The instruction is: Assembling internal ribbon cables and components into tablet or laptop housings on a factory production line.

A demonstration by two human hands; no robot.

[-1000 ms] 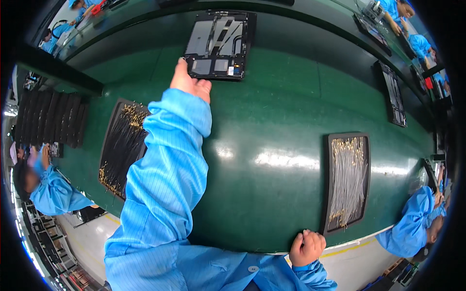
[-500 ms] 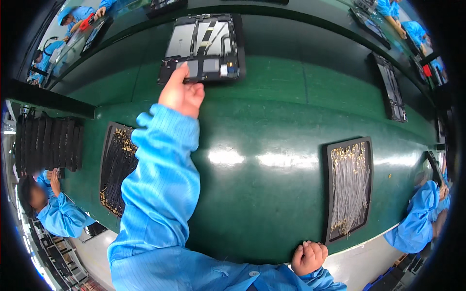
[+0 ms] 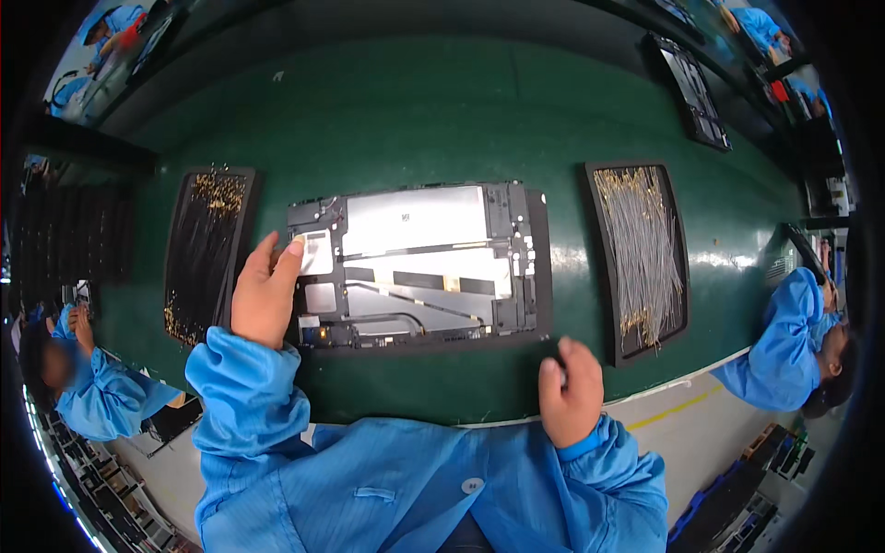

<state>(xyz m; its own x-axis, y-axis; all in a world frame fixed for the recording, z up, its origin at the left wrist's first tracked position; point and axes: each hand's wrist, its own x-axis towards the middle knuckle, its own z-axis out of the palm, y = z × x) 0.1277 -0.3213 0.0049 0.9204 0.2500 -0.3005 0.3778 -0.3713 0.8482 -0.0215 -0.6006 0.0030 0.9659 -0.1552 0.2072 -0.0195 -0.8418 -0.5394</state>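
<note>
An opened tablet-like device [image 3: 415, 221] lies crosswise on the green tabletop before me, its silver battery plates, flat cables and black frame showing. It rests on a slightly larger black backing [image 3: 542, 267]. At its left edge is my left hand [image 3: 263, 300], thumb over the rim and index finger apart, just outside the frame. My right hand [image 3: 573, 396] is by the device's near right corner, its fingers curled and thumb close to the index finger. A small greyish bit shows between them, too small to name.
To the left stands a black tray [image 3: 247, 198] of dark cables with gold ends; to the right, another tray [image 3: 678, 194] of grey cables. Another device [image 3: 691, 92] lies at the far right. Co-workers in blue sit at both sides. A dark stack [image 3: 74, 230] stands far left.
The device has come from the far side to right in front of me, turned crosswise. My left arm has drawn back with it. My right hand has risen from the table edge toward the device.
</note>
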